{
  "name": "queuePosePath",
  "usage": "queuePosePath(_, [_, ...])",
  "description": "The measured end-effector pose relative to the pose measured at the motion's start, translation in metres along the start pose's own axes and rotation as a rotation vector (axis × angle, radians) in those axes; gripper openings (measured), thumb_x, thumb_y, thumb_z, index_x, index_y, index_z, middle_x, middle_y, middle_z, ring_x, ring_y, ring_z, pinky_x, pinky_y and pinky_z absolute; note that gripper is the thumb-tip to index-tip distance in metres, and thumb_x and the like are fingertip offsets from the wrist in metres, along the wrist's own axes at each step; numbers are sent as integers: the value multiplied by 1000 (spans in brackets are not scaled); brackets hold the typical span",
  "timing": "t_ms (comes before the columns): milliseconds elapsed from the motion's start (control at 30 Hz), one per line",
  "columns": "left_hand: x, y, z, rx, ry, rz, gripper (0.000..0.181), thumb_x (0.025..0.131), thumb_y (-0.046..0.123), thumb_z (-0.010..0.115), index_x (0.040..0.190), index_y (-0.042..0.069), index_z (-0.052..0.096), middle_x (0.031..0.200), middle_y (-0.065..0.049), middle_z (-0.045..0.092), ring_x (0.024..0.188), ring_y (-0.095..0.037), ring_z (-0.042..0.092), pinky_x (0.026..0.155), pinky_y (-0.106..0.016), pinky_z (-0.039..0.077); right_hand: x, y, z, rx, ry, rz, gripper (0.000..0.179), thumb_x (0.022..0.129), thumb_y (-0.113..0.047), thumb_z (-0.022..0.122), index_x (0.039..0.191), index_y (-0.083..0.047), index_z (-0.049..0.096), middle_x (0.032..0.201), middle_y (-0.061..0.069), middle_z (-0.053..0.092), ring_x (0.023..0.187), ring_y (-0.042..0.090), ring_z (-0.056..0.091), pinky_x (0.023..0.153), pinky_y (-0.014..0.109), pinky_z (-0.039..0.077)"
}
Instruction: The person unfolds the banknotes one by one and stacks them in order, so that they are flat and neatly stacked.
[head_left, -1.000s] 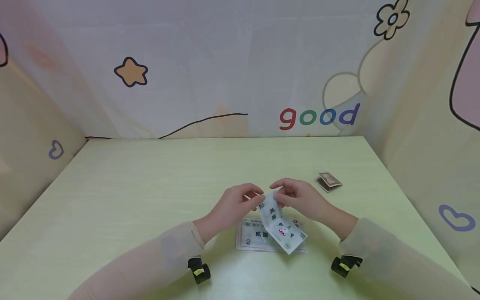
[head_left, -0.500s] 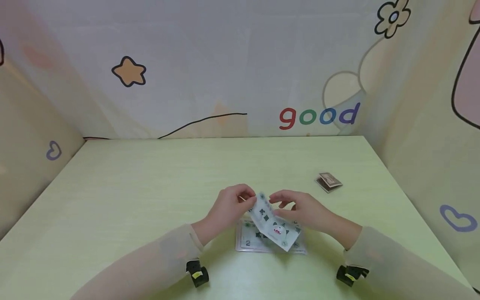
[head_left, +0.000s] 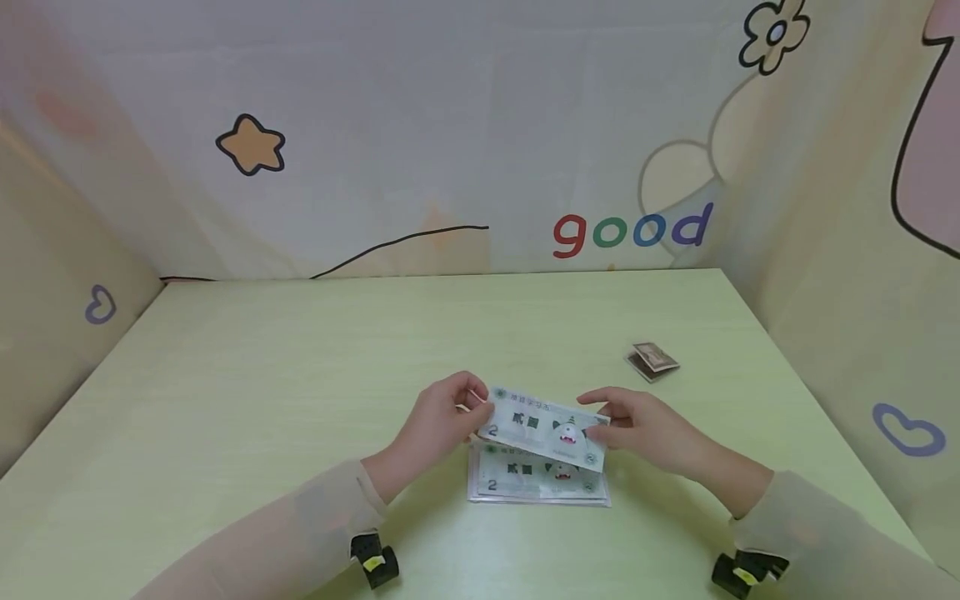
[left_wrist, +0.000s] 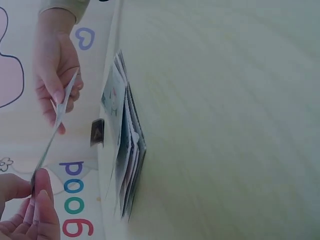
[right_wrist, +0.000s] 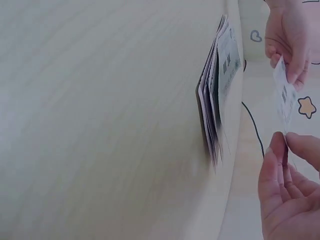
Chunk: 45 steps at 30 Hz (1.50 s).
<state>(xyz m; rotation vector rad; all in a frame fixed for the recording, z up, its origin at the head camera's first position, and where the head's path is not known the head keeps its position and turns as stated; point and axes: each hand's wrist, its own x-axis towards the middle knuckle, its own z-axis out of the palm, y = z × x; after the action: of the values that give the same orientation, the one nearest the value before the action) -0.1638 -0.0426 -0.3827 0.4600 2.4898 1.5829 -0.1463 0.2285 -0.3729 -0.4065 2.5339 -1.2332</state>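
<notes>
A pale green play banknote [head_left: 543, 427] marked 2 is stretched between both hands, above the table. My left hand [head_left: 444, 421] pinches its left end between thumb and fingers. At the other end, my right hand [head_left: 651, 433] pinches the note, thumb on the printed face. Beneath it lies a stack of similar banknotes [head_left: 525, 485], another 2 note on top. Both wrist views show the stack edge-on, with several loose layers; in the left wrist view the held note [left_wrist: 52, 132] appears as a thin strip between the hands.
A folded brown banknote [head_left: 652, 361] lies on the table [head_left: 337, 350] beyond my right hand. A printed fabric backdrop [head_left: 375, 150] rises behind the table, with side panels left and right. Each sleeve carries a small black device, like the one [head_left: 375, 560] at the left wrist.
The held note was creased and slanted; it is now spread out flatter and nearly level. My right hand has moved right to the note's right end, and the left hand slightly left.
</notes>
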Motion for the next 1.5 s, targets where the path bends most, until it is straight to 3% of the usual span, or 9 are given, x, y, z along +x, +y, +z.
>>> queuePosePath(167, [-6, -1, 0, 35, -65, -27, 16, 88, 7, 62, 97, 6, 49, 71, -2, 60, 58, -16, 54, 48, -22, 38, -1, 1, -2, 87, 5, 34, 45, 87, -12, 66, 127, 1, 51, 92, 8, 60, 83, 20, 56, 71, 28, 52])
queuePosePath(367, [-10, -3, 0, 80, -108, 13, 15, 89, 5, 61, 94, 6, 47, 71, -1, 60, 61, -20, 59, 48, -21, 40, -1, 2, -1, 71, 16, 58, 46, 85, -13, 68, 126, 0, 52, 86, 7, 58, 80, 20, 54, 67, 26, 51])
queuePosePath(567, [-12, -2, 2, 206, -173, 32, 8, 89, 5, 58, 93, 8, 51, 69, 2, 58, 58, -16, 57, 49, -21, 40, 2, 6, 2, -17, 16, 12, 44, 83, -13, 70, 122, 1, 55, 77, 3, 56, 68, 17, 49, 54, 23, 42])
queuePosePath(733, [-14, -1, 3, 297, -220, 32, 6, 90, 7, 58, 92, 11, 55, 70, 4, 57, 56, -9, 52, 49, -20, 39, 0, 7, 5, -99, -2, -19, 42, 83, -12, 70, 121, 0, 56, 74, 0, 54, 67, 16, 48, 55, 22, 40])
queuePosePath(1000, [-16, -1, 5, 348, -261, 28, 6, 88, 4, 58, 90, 10, 57, 68, 3, 56, 54, -8, 49, 46, -19, 36, 1, 6, 11, -226, -35, -37, 38, 84, -14, 69, 119, -4, 57, 74, -3, 53, 66, 14, 46, 58, 24, 41])
queuePosePath(1300, [-16, -5, 9, 436, -314, 21, 7, 87, 4, 61, 86, 9, 56, 65, 4, 54, 50, -6, 47, 47, -19, 38, 4, 3, 22, -305, -85, 46, 19, 83, -12, 70, 96, -14, 56, 73, -3, 53, 67, 14, 48, 61, 28, 41])
queuePosePath(1500, [-13, -8, 14, 526, -337, 30, 9, 87, 7, 63, 83, 10, 55, 68, 5, 55, 49, -5, 48, 47, -18, 39, 6, 0, 27, -367, -103, 83, 20, 83, -12, 70, 95, -16, 54, 78, -2, 56, 72, 15, 49, 66, 31, 42])
